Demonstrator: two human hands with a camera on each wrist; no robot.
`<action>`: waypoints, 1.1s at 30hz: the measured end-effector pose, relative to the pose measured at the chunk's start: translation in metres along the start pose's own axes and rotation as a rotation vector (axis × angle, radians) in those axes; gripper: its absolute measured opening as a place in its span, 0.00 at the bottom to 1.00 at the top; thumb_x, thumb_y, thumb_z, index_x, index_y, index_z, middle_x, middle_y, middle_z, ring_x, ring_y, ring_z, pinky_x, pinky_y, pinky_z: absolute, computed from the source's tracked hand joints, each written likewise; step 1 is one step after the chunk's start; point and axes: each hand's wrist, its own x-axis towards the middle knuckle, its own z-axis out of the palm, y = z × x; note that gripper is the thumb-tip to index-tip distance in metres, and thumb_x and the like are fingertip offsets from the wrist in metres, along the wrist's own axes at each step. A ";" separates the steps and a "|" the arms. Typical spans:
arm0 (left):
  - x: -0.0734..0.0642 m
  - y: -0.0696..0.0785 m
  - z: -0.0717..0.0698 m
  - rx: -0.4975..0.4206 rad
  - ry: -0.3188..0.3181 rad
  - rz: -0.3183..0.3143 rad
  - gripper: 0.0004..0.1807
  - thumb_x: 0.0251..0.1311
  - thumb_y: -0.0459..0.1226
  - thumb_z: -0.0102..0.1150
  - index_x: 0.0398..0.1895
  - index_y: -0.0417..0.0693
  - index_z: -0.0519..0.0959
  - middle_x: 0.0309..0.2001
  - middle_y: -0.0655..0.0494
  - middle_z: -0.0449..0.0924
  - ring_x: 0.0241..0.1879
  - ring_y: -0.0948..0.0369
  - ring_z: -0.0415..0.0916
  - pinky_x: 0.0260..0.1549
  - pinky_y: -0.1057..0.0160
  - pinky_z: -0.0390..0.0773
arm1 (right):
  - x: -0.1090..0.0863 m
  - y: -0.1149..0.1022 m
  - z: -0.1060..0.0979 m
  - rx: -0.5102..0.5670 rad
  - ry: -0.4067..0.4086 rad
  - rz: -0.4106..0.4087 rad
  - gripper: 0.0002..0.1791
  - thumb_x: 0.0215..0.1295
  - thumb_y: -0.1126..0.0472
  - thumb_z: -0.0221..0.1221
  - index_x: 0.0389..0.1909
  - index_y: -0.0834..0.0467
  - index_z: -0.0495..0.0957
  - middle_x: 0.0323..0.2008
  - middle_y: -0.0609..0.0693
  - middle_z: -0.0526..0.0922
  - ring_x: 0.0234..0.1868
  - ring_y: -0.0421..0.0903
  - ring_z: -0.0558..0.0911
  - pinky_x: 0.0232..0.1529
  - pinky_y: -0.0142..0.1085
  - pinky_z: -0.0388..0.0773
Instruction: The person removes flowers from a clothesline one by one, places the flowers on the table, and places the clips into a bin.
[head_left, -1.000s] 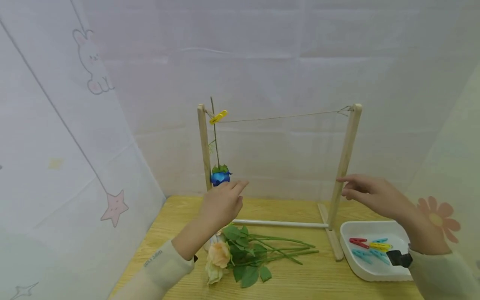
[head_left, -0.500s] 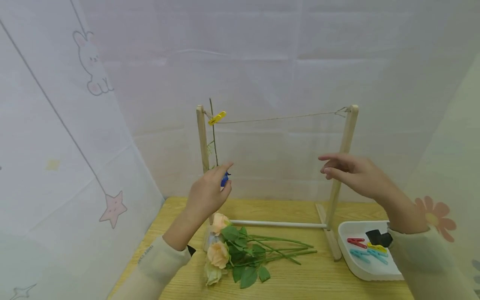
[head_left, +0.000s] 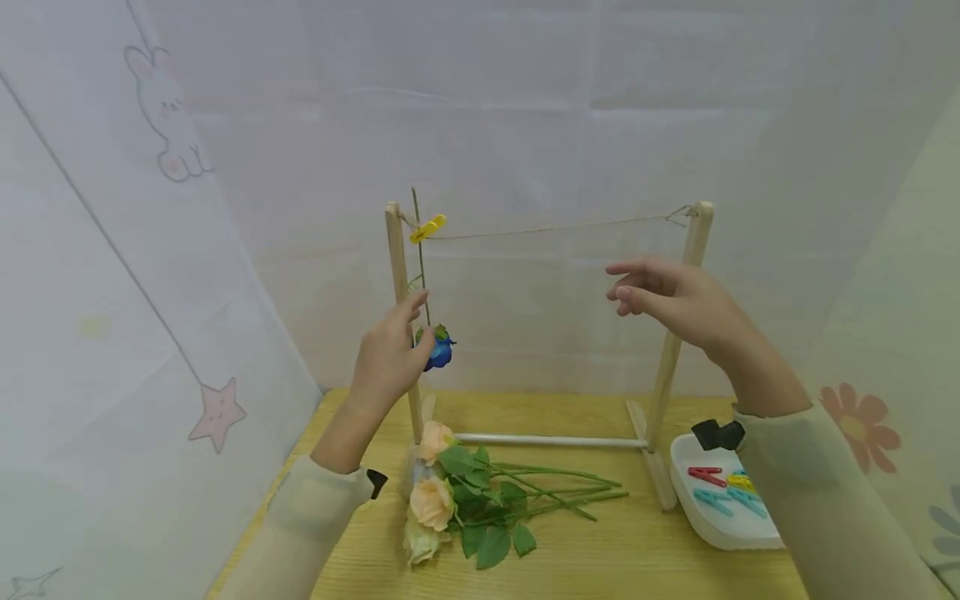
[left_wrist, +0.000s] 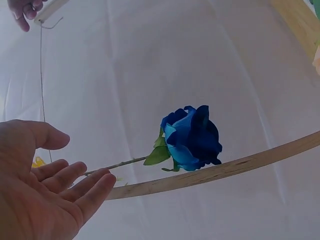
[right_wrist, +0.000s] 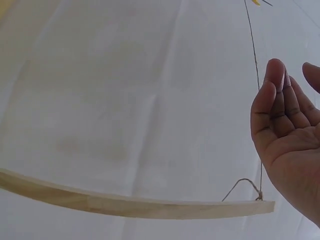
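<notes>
A blue rose hangs head down from a string, its stem clipped there by a yellow clothespin. Beside the stem and bloom is my left hand, which overlaps them in the head view. The left wrist view shows its fingers loosely spread and holding nothing, with the rose beyond the fingertips. My right hand is raised in front of the right post, below the string. Its fingers are bent loosely, and nothing is in them in the right wrist view.
Several peach and cream roses with green stems lie on the wooden table. A white tray holding red, yellow and blue clothespins stands at the right. The frame's left post and white bottom bar are behind the flowers.
Both hands have risen. My left hand has moved left and up past the blue rose toward its stem; my right hand has moved left and up from beside the right post.
</notes>
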 end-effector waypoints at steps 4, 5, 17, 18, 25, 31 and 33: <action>0.005 -0.001 -0.004 -0.085 -0.006 -0.042 0.30 0.69 0.37 0.58 0.74 0.45 0.67 0.67 0.46 0.75 0.58 0.46 0.80 0.36 0.51 0.87 | 0.010 -0.009 0.002 0.012 0.011 0.002 0.22 0.76 0.50 0.56 0.67 0.50 0.74 0.52 0.50 0.85 0.47 0.44 0.84 0.55 0.32 0.77; 0.007 -0.001 -0.004 -0.102 -0.010 -0.053 0.30 0.70 0.38 0.57 0.74 0.45 0.66 0.68 0.47 0.74 0.60 0.46 0.79 0.44 0.49 0.87 | 0.013 -0.011 0.003 0.014 0.014 0.003 0.22 0.76 0.50 0.56 0.67 0.50 0.74 0.52 0.51 0.85 0.47 0.45 0.83 0.56 0.35 0.77; 0.015 -0.004 -0.008 -0.206 -0.074 -0.126 0.31 0.71 0.39 0.58 0.75 0.45 0.64 0.72 0.48 0.69 0.65 0.48 0.75 0.57 0.49 0.80 | 0.045 -0.029 0.012 0.091 0.035 0.017 0.22 0.75 0.50 0.58 0.65 0.51 0.75 0.51 0.51 0.85 0.48 0.50 0.83 0.57 0.42 0.77; 0.015 -0.004 -0.008 -0.214 -0.078 -0.129 0.31 0.71 0.39 0.57 0.75 0.45 0.64 0.72 0.48 0.69 0.65 0.48 0.75 0.58 0.49 0.80 | 0.047 -0.031 0.013 0.091 0.035 0.009 0.21 0.76 0.51 0.57 0.65 0.52 0.76 0.51 0.51 0.85 0.48 0.50 0.83 0.55 0.40 0.78; 0.023 -0.001 -0.008 -0.287 -0.059 -0.154 0.32 0.70 0.38 0.58 0.75 0.44 0.63 0.72 0.48 0.70 0.66 0.51 0.74 0.59 0.52 0.79 | 0.064 -0.036 0.021 0.121 0.015 -0.026 0.20 0.76 0.56 0.57 0.65 0.54 0.76 0.47 0.51 0.87 0.46 0.53 0.85 0.49 0.35 0.82; 0.033 0.007 -0.007 -0.365 -0.051 -0.200 0.35 0.70 0.38 0.58 0.77 0.42 0.59 0.73 0.46 0.67 0.69 0.53 0.69 0.61 0.56 0.77 | 0.078 -0.049 0.031 0.148 -0.024 -0.033 0.20 0.75 0.53 0.59 0.64 0.52 0.77 0.47 0.51 0.86 0.45 0.51 0.84 0.50 0.38 0.81; 0.035 0.010 -0.006 -0.382 -0.048 -0.215 0.36 0.70 0.38 0.57 0.78 0.43 0.57 0.75 0.47 0.64 0.71 0.54 0.67 0.63 0.57 0.75 | 0.083 -0.054 0.034 0.156 -0.039 -0.033 0.20 0.74 0.54 0.59 0.64 0.51 0.77 0.47 0.52 0.86 0.45 0.50 0.85 0.51 0.40 0.81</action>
